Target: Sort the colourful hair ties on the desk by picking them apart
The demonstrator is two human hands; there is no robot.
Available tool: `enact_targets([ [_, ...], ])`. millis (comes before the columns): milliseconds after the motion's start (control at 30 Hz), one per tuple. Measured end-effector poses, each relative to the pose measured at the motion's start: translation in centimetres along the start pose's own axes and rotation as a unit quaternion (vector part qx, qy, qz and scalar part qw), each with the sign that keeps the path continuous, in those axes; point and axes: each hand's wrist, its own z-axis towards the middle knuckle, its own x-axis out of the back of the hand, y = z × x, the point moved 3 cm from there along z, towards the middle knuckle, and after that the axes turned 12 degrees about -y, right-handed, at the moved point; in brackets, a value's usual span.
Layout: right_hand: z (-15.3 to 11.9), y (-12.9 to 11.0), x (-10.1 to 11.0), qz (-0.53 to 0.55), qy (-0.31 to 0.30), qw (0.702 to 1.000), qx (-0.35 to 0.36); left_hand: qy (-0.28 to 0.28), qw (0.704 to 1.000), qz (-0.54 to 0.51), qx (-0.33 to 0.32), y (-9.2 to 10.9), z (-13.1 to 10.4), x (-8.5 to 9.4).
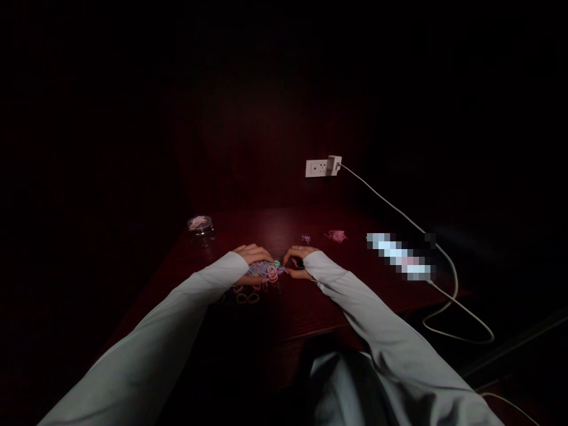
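Note:
A pile of small lavender hair ties, with a few pink and green ones on its right side, lies on the dark red table. My left hand arches over the pile, fingers along the far side and thumb along the near side, spread apart. At the pile's right edge, my right hand is curved, with its index finger and thumb tips a little apart; nothing can be made out between them. Larger yellowish hair ties lie just in front of the pile, partly in shadow.
Behind my right hand are a small lavender cluster and a pink heap of ties. A clear jar stands at the back left. A blurred bright device lies right, its white cable running to a wall socket.

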Motion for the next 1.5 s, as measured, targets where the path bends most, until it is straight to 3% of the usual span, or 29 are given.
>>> enact_targets([
  [200,-0.5,0.0,0.9,0.015,0.022,1.000,-0.009,0.010,1.000,0.012,-0.004,0.1,-0.3,0.2],
  [633,-0.5,-0.2,0.5,0.025,-0.029,0.999,-0.002,0.005,1.000,0.021,-0.003,-0.3,-0.5,0.6],
  [1067,0.0,-0.1,-0.4,0.065,-0.019,0.998,-0.013,0.015,1.000,-0.019,-0.018,1.2,-1.0,1.8],
  [1500,0.0,-0.8,0.3,0.116,0.006,0.993,0.001,0.035,0.999,-0.013,0.010,1.0,-0.8,1.7],
])
